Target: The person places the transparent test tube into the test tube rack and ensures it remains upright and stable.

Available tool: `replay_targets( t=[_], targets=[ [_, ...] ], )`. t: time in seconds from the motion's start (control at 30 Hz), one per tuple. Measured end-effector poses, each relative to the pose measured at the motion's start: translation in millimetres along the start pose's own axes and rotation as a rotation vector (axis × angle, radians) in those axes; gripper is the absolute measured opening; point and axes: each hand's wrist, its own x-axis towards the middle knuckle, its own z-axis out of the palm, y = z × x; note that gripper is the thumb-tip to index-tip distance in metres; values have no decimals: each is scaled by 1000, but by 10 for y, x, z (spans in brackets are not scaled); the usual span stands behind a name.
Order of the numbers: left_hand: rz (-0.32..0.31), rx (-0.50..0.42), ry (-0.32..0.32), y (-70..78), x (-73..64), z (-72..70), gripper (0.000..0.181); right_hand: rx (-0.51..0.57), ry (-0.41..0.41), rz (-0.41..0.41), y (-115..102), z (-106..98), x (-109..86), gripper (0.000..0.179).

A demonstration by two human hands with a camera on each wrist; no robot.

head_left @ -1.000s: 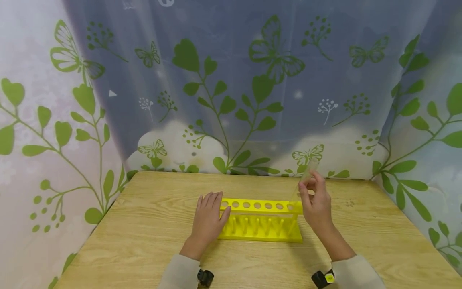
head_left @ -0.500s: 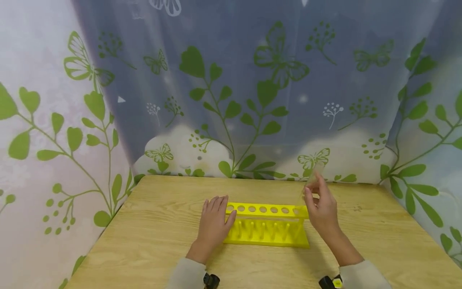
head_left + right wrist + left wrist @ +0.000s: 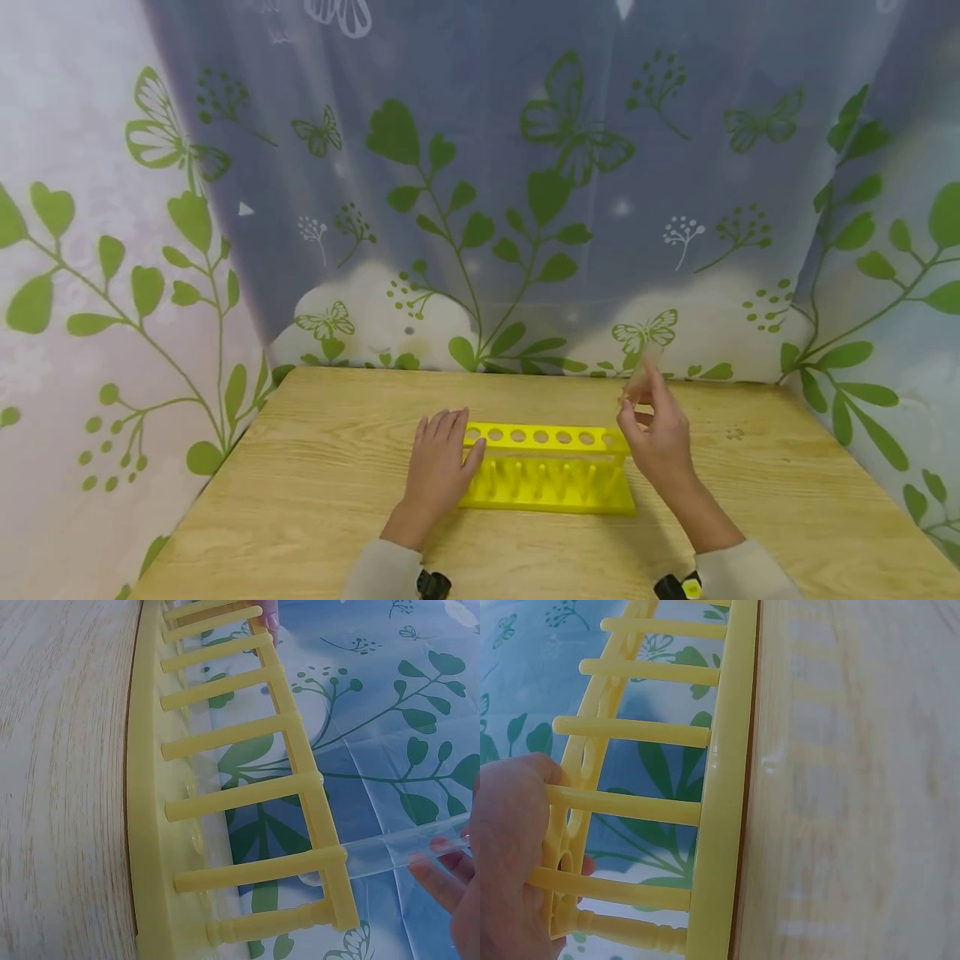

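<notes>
A yellow test tube rack (image 3: 546,503) stands on the table, with a row of holes in its upper bar and upright pegs on its base. My left hand (image 3: 437,463) holds the rack's left end, thumb in front and the other fingers over the bar. At the opposite end, my right hand (image 3: 663,440) pinches a clear test tube (image 3: 379,856), tilted with its top leaning away. The tube's rounded lower end shows just past the upper bar in the right wrist view, at the end hole. In the left wrist view, part of my left hand (image 3: 510,855) grips the bar.
The wooden table (image 3: 300,500) reaches back to a hanging cloth (image 3: 480,167) printed with green leaves and butterflies. Similar cloth hangs at both sides. A dark wrist camera sits at each cuff.
The head view has shifted slightly. The test tube's top sits a little lower relative to the rack, still pinched by my right hand. My left hand keeps its place on the rack.
</notes>
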Motion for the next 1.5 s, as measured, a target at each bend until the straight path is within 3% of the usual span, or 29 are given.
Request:
replay_targets(
  t=[0.5,1.5],
  targets=[
    [-3,-10,13,-49,-61,23,56,-1,12,-33,0,58,-57,65],
    [28,-8,57,-24,-5,22,55,-22,-8,23,14,38,-79,57]
  ],
)
